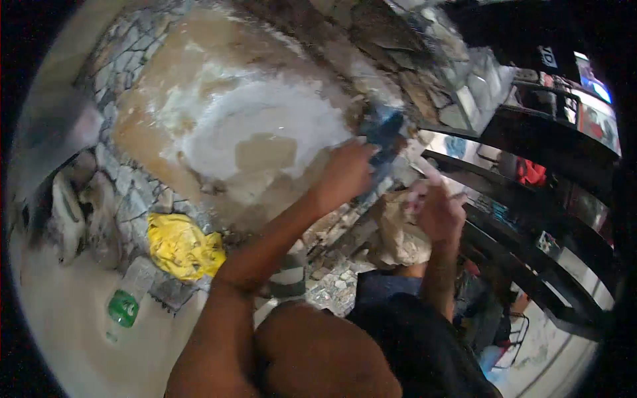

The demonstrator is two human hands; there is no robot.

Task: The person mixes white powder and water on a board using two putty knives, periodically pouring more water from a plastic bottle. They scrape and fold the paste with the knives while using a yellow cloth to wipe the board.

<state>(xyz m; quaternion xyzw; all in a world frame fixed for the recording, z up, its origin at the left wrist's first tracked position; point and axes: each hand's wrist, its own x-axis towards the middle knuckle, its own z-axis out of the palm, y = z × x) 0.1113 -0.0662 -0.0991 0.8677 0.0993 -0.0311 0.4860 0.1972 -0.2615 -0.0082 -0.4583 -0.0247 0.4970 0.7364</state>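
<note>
My left hand reaches over the edge of a wide patch of wet, whitish powder or paste. Its fingers are closed at a blurred dark blue thing, which looks like plastic or cloth. To the right, my right hand has its fingers bent around the lower end of a pale, narrow strip, smeared by motion. A crumpled brown paper bag lies just left of my right hand.
A yellow crumpled bag and a clear bottle with a green label lie at lower left. Broken stone pieces line the upper right. Dark slats run along the right, with a red item beyond.
</note>
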